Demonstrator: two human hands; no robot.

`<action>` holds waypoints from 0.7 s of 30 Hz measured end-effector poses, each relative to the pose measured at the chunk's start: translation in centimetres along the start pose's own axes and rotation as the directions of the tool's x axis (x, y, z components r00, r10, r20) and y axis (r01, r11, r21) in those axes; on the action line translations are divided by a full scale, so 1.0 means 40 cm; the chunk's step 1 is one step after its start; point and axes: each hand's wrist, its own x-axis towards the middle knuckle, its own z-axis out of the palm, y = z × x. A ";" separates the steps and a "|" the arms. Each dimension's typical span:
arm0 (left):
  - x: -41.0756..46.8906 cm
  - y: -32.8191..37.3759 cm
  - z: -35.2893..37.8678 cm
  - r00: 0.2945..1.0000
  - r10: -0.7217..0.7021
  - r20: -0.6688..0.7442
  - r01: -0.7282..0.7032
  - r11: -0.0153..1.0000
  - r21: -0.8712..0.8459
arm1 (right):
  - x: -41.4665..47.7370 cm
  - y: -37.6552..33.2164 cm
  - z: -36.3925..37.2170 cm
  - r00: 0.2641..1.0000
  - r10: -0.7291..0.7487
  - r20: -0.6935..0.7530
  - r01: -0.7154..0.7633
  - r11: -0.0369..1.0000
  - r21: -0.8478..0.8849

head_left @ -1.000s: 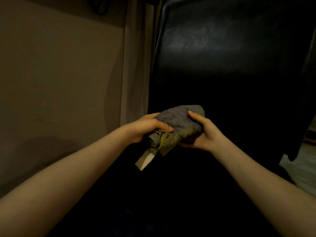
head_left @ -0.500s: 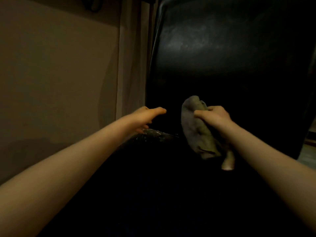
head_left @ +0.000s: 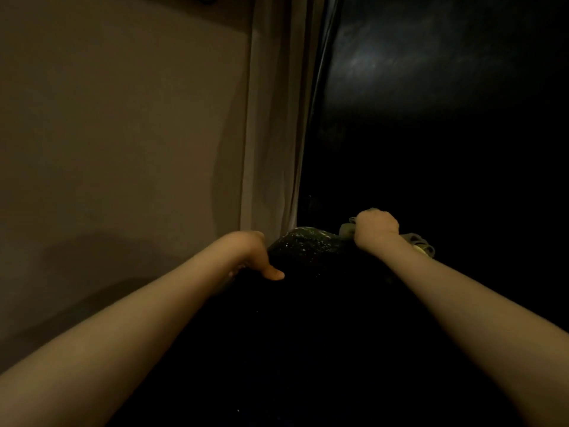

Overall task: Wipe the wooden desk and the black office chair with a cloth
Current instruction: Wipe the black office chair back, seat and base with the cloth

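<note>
The black office chair fills the right half of the dim view, its shiny backrest rising ahead and its seat dark below. My right hand grips the bunched grey-green cloth and presses it down where seat and backrest meet. Only the cloth's edges show around the fist. My left hand holds the seat's left edge, thumb lying on top and fingers hidden over the side. A speckled, glinting patch of seat lies between the two hands.
A beige wall takes up the left half. A pale curtain hangs between the wall and the chair's left edge. The lower part of the chair is too dark to make out.
Both hands held the cloth at first. My left hand let go and dropped to the seat's left edge. My right hand carried the cloth down and pressed it onto the seat.
</note>
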 end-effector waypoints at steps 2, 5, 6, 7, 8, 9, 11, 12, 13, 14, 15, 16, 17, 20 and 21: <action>0.009 -0.002 -0.011 1.000 -0.001 0.020 0.001 1.000 0.006 | 0.021 -0.029 -0.003 0.999 -0.032 -0.017 0.032 0.999 0.017; 0.019 0.006 -0.023 0.995 -0.025 0.095 0.020 0.998 0.052 | 0.043 -0.060 0.000 0.997 -0.066 -0.031 0.067 0.997 0.035; 0.022 0.012 -0.024 0.993 -0.039 0.113 0.031 0.997 0.074 | 0.048 -0.068 0.003 0.996 -0.084 -0.031 0.085 0.996 0.040; 0.027 0.019 -0.024 0.991 -0.051 0.123 0.039 0.995 0.096 | 0.053 -0.075 0.005 0.994 -0.100 -0.031 0.102 0.993 0.056; 0.031 0.025 -0.025 0.991 -0.061 0.116 0.046 0.991 0.128 | 0.060 -0.083 0.006 0.993 -0.114 -0.035 0.117 0.990 0.083; 0.032 0.033 -0.024 0.992 -0.076 0.103 0.060 0.986 0.156 | 0.063 -0.090 0.005 0.992 -0.124 -0.033 0.127 0.984 0.123; 0.029 0.050 -0.023 0.990 -0.108 0.089 0.088 0.975 0.204 | 0.074 -0.098 0.002 0.988 -0.155 -0.027 0.157 0.960 0.233; 0.027 0.055 -0.021 0.989 -0.117 0.092 0.093 0.969 0.230 | 0.077 -0.101 -0.002 0.983 -0.181 -0.033 0.183 0.938 0.295; 0.026 0.057 -0.021 0.988 -0.122 0.097 0.095 0.963 0.251 | 0.077 -0.105 -0.012 0.977 -0.208 -0.042 0.209 0.916 0.341; 0.026 0.058 -0.022 0.986 -0.129 0.107 0.096 0.959 0.266 | 0.077 -0.109 -0.027 0.973 -0.227 -0.040 0.227 0.910 0.347; 0.026 0.056 -0.022 0.985 -0.129 0.117 0.093 0.957 0.274 | 0.079 -0.110 -0.042 0.971 -0.237 -0.028 0.234 0.924 0.303; 0.025 0.052 -0.022 0.985 -0.121 0.124 0.085 0.961 0.265 | 0.083 -0.110 -0.055 0.974 -0.227 -0.014 0.225 0.948 0.225; 0.026 0.048 -0.022 0.987 -0.108 0.119 0.076 0.966 0.247 | 0.086 -0.111 -0.064 0.981 -0.193 -0.010 0.192 0.972 0.135; 0.025 0.028 -0.020 0.994 -0.060 0.092 0.041 0.979 0.198 | 0.075 -0.133 -0.045 0.994 -0.112 0.019 0.113 0.992 -0.050; 0.028 0.020 -0.019 0.994 -0.047 0.096 0.029 0.984 0.178 | 0.076 -0.144 -0.027 0.994 -0.102 0.037 0.104 0.993 -0.058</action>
